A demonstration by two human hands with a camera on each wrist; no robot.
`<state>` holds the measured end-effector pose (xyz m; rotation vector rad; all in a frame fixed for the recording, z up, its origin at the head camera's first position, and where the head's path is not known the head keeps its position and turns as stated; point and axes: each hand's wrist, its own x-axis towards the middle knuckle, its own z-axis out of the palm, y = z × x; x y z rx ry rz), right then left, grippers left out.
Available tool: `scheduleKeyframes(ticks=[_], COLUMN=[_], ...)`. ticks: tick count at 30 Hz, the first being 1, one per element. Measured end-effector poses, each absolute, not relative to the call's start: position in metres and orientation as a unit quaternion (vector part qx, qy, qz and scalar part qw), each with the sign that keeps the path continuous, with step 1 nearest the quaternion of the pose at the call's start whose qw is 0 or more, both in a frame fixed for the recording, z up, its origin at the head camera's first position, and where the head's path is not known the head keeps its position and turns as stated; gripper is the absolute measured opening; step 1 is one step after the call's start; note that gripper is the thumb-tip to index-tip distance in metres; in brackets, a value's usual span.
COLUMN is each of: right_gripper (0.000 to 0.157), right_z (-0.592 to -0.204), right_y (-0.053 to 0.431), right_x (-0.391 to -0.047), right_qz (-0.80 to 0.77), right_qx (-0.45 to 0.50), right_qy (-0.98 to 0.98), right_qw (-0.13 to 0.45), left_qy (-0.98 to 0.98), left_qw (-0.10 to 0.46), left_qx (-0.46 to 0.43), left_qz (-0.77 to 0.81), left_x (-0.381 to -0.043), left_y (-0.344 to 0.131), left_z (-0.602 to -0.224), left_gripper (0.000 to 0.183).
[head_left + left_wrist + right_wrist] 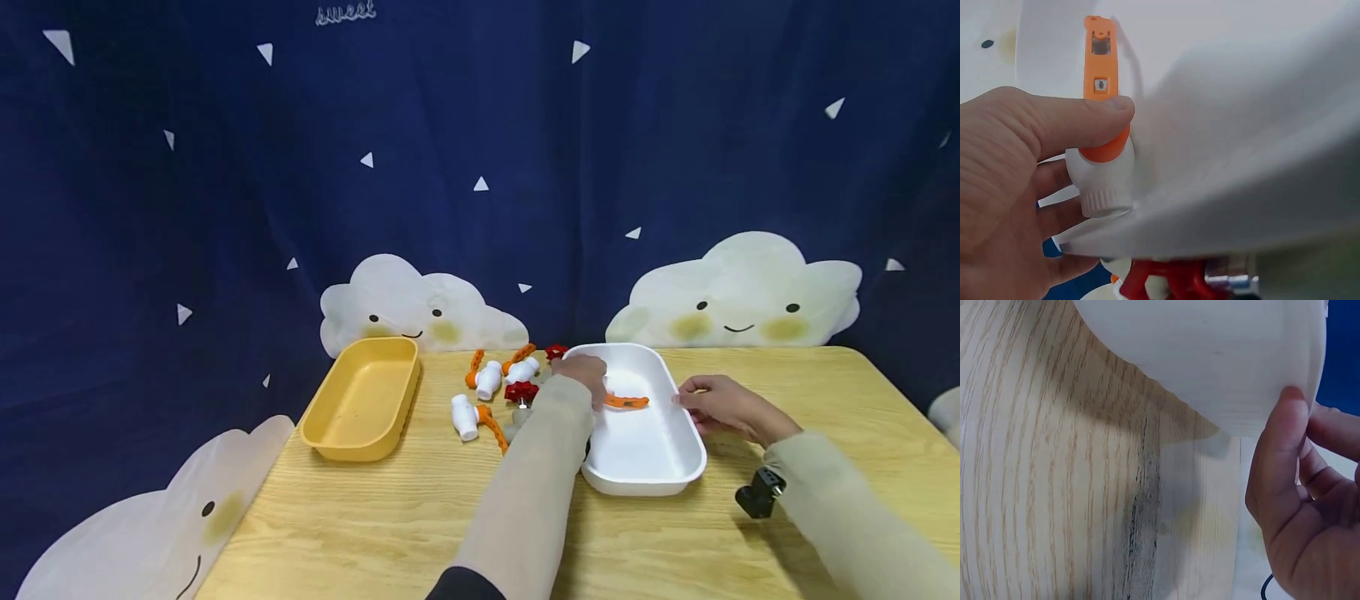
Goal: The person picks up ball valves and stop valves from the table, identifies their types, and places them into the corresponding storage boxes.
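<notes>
My left hand [583,372] is over the left part of a white plastic basin [637,454]. It grips a white ball valve [1105,178] with an orange lever handle [627,402], the thumb lying across the handle in the left wrist view. Part of the valve body is hidden by the hand. On the basin's right side, my right hand [726,408] pinches the rim between thumb and fingers; the right wrist view shows the thumb [1288,415] pressed against the outer wall. Just outside the basin's left wall is a valve with a red handwheel [1169,278].
Left of the basin lie several white valves with orange levers [487,380] and a red-wheeled valve [521,391], partly behind the left sleeve. A yellow basin [362,452] stands farther left on the wooden table [360,525]. A dark blue curtain [465,108] hangs behind.
</notes>
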<state>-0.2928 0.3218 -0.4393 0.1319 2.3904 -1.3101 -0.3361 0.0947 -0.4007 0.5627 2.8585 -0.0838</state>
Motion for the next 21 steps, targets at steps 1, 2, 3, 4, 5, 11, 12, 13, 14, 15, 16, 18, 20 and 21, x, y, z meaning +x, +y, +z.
scheduleKeyframes(ticks=[1,2,3,4,5,11,12,13,14,15,16,18,20,21], right_gripper=[0.029,0.029,0.029,0.029,0.029,0.03,0.03,0.03,0.03,0.03,0.03,0.03,0.03,0.03], right_z=[-0.439,-0.4385,-0.438,-0.4376,-0.4372,-0.4371,-0.4367,-0.4362,-0.4357,-0.4353,-0.4349,-0.4347,-0.4351,-0.4355], right_y=[0.3232,0.324,0.3242,0.324,0.3236,0.321,0.3213,0.3219,0.3225,0.323,0.3233,0.3235,0.3233,0.3232], right_x=[-0.2915,-0.2904,-0.2895,-0.2888,-0.2881,-0.2872,-0.2876,-0.288,-0.2884,-0.2888,-0.289,-0.2891,-0.2888,-0.2886], right_qz=[-0.47,-0.473,-0.477,-0.48,-0.483,-0.472,-0.469,-0.466,-0.463,-0.464,-0.465,-0.47,-0.474,-0.475], right_qx=[0.046,0.045,0.044,0.042,0.039,0.041,0.045,0.045,0.047,0.047,0.049,0.051,0.05,0.05], right_qy=[0.858,0.857,0.855,0.853,0.852,0.858,0.859,0.861,0.862,0.862,0.861,0.858,0.856,0.855], right_qw=[0.202,0.2,0.199,0.198,0.197,0.199,0.199,0.2,0.2,0.2,0.2,0.201,0.201,0.201], left_qy=[0.974,0.974,0.974,0.975,0.975,0.974,0.974,0.974,0.973,0.974,0.974,0.974,0.975,0.975], left_qw=[0.111,0.109,0.108,0.108,0.109,0.118,0.116,0.113,0.11,0.109,0.108,0.11,0.111,0.112], left_qx=[0.195,0.195,0.195,0.194,0.191,0.187,0.188,0.192,0.197,0.198,0.196,0.196,0.193,0.19], left_qz=[-0.029,-0.028,-0.028,-0.03,-0.031,-0.04,-0.038,-0.037,-0.035,-0.033,-0.03,-0.026,-0.022,-0.02], left_x=[-0.3342,-0.3322,-0.331,-0.33,-0.3295,-0.332,-0.3322,-0.332,-0.3316,-0.3319,-0.3321,-0.3318,-0.3321,-0.3318], left_y=[0.0956,0.0958,0.0957,0.0957,0.0957,0.0959,0.0958,0.0957,0.0951,0.0953,0.0956,0.0955,0.0956,0.0955], left_z=[-0.399,-0.397,-0.3958,-0.3948,-0.3941,-0.3986,-0.3983,-0.3976,-0.3963,-0.3961,-0.396,-0.3953,-0.396,-0.3964], left_gripper=[0.044,0.044,0.044,0.044,0.044,0.048,0.05,0.051,0.052,0.053,0.053,0.053,0.053,0.052])
